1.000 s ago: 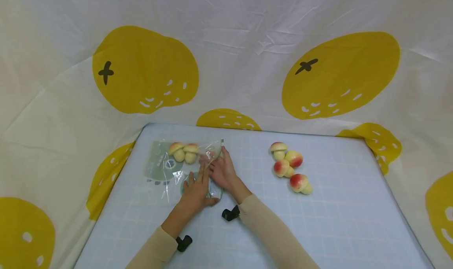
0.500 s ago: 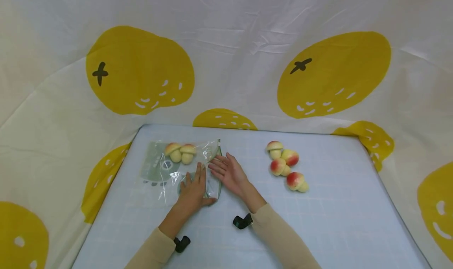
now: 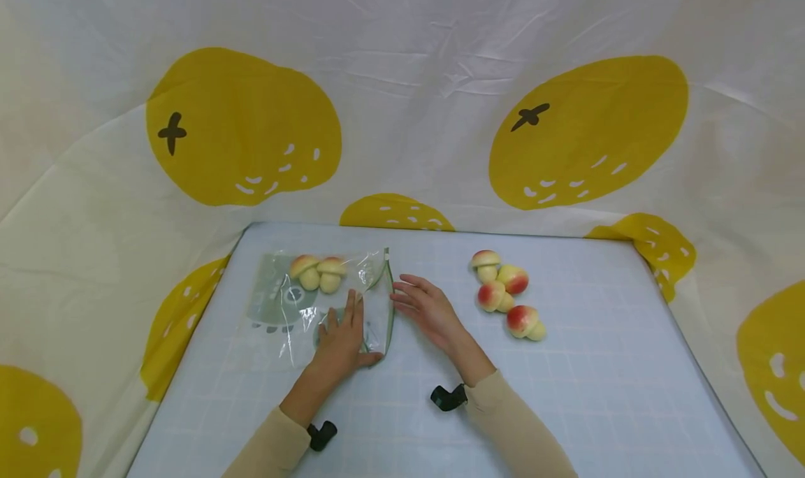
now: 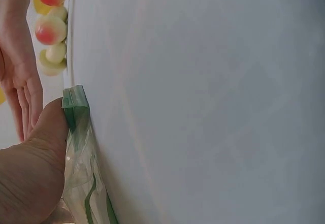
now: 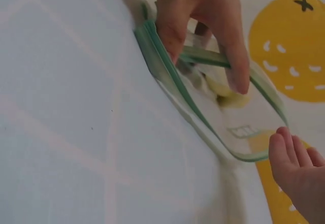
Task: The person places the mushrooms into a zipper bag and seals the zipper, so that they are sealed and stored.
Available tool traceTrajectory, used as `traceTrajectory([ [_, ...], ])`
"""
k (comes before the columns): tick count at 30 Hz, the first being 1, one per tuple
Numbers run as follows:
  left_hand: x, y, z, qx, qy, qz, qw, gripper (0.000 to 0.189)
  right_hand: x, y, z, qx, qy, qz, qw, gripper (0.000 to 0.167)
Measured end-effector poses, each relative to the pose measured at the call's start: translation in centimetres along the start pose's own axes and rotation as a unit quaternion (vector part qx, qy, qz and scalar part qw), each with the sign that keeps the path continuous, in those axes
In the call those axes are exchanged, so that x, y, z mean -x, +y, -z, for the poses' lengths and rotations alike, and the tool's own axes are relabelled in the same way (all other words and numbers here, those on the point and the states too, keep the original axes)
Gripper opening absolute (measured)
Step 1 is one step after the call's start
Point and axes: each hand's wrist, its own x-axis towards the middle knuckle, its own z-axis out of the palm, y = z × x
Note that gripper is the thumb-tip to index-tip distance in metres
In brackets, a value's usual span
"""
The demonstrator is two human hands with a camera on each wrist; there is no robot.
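The right wrist view shows what the head view shows only edge-on: the green zip rim [image 5: 177, 84] of the clear bag [image 3: 308, 314] gapes as a loop, right fingertips at its lower-right bend. The left wrist view shows the left thumb [image 4: 51, 125] against the rim's end, left of frame.

In the head view, the bag lies left of centre, beneath the left hand [image 3: 339, 342], whose fingers are extended and pressed flat. The right hand [image 3: 434, 317] is relaxed, gripping nothing, at the bag's right edge. Two bagged mushrooms [image 3: 330, 275] lie above the left hand; four loose mushrooms [image 3: 492, 296] lie right of the right hand.
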Motion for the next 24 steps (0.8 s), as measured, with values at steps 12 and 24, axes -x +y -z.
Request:
traceTrajectory([
  [12,0.0,0.1,0.1,0.008,-0.005,0.001,1.0,0.126,1.3,-1.4,2.2,0.137,0.018,0.079,0.9873,0.048],
  [24,0.2,-0.1,0.2,0.013,0.006,-0.015,0.9998,0.126,3.6,-4.0,3.0,0.3,0.053,0.189,0.9336,0.042],
])
